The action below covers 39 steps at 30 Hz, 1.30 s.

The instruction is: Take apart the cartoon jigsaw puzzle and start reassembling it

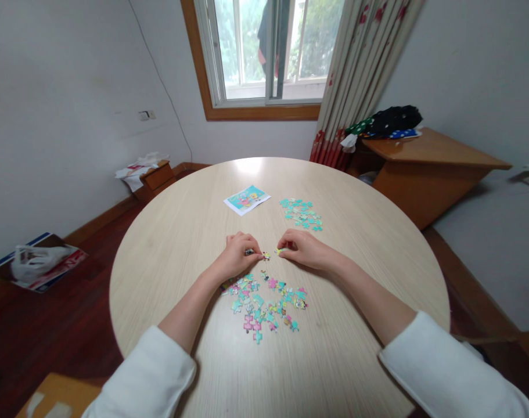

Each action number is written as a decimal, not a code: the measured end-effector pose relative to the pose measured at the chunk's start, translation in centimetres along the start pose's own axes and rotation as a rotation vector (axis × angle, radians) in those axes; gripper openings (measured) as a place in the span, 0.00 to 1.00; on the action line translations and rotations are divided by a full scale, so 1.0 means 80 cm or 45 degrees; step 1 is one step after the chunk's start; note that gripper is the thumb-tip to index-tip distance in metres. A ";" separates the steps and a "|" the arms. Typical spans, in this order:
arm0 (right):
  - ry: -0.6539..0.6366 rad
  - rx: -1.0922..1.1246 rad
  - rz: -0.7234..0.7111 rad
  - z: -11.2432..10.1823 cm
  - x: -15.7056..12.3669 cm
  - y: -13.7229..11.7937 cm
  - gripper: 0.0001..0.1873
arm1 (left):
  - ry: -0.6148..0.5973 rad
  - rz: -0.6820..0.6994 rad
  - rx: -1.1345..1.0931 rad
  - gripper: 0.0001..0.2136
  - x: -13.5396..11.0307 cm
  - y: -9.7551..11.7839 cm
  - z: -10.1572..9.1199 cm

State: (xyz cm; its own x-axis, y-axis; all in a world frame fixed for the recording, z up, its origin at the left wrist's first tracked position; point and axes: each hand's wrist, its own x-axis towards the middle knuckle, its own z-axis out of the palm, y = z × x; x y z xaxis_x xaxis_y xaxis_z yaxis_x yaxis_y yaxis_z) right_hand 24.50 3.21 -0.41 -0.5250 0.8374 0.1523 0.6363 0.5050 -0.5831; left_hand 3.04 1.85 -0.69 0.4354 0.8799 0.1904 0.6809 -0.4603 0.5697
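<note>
Both my hands rest on a round pale wooden table, close together near its middle. My left hand pinches a small dark jigsaw piece between its fingertips. My right hand pinches a small yellowish piece. Another small piece lies on the table between the two hands. Just in front of my wrists is a loose heap of pink, teal and yellow jigsaw pieces. Beyond my right hand lies a second group of mostly teal pieces.
A picture card lies at the far middle of the table. Behind the table are a window, a curtain and a wooden desk with dark cloth. A plastic bag lies on the floor at the left.
</note>
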 end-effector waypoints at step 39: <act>-0.008 -0.009 0.054 -0.001 0.001 -0.008 0.01 | -0.049 -0.001 0.066 0.03 -0.001 0.002 0.002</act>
State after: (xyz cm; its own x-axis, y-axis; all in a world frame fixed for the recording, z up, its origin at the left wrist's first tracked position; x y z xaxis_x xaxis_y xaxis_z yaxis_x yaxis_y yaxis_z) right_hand 24.10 2.95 0.01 -0.5011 0.8567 0.1222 0.6620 0.4704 -0.5835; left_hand 3.19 1.72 -0.71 0.4568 0.8754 0.1584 0.7105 -0.4661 0.5272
